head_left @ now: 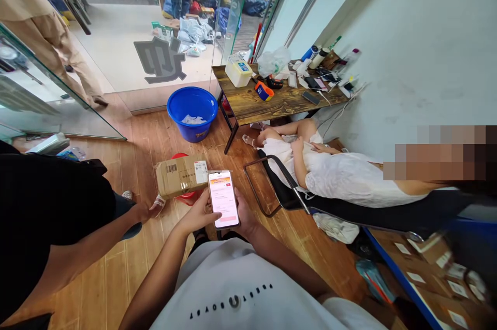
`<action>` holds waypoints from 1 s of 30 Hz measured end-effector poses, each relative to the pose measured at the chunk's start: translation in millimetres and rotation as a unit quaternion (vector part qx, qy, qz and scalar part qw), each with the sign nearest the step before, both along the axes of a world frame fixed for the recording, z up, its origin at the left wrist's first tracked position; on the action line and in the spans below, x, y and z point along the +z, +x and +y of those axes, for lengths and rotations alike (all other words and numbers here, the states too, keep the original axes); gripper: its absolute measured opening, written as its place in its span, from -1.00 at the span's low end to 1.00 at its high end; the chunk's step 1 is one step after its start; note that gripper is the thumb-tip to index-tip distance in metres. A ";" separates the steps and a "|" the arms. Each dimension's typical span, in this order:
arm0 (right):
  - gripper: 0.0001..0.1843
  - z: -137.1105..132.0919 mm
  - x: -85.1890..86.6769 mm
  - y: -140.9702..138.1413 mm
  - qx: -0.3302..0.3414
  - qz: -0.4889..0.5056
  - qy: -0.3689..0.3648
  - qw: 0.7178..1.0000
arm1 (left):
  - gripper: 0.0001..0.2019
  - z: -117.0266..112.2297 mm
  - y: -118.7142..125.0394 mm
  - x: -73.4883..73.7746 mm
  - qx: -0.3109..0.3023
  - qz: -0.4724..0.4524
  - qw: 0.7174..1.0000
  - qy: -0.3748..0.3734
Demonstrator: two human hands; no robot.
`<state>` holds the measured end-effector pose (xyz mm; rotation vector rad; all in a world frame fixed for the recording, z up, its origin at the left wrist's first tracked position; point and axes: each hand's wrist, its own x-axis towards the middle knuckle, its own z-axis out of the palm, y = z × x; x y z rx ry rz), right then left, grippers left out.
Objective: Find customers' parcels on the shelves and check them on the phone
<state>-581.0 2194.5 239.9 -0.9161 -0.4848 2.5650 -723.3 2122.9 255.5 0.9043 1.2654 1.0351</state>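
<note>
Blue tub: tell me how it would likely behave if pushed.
The tub would probably slide rather than roll, as it stands upright on smooth-looking floorboards. It is likely light for its size, with just some crumpled white scraps inside. A push high on the rim might tip it, since its walls narrow downward.

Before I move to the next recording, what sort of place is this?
Probably a small parcel or courier shop: a labelled cardboard box sits just ahead of the wearer, more labelled boxes show at lower right, and white plastic packages lie heaped outside.
</note>
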 end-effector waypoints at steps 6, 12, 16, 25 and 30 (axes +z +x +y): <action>-0.45 -1.3 4.1 -3.4 -0.009 -0.012 -0.026 1.000 | -0.29 -1.7 -2.3 -4.1 0.011 -0.030 0.999 -0.008; -0.48 -0.6 1.3 2.5 -0.007 0.001 -0.016 1.000 | -0.37 1.3 -2.8 -2.5 0.000 -0.016 1.000 -0.004; -0.41 0.4 2.0 4.2 -0.005 0.000 -0.025 1.000 | -0.37 3.1 -0.4 -3.7 -0.001 0.000 1.000 0.002; -0.35 -1.1 -1.8 2.5 -0.021 0.004 -0.031 0.999 | -0.40 2.5 1.0 -12.6 0.002 0.029 1.000 0.001; -0.42 -1.9 -2.9 2.9 -0.039 0.001 -0.032 0.999 | -0.57 6.4 1.9 -20.2 0.027 0.039 0.999 -0.009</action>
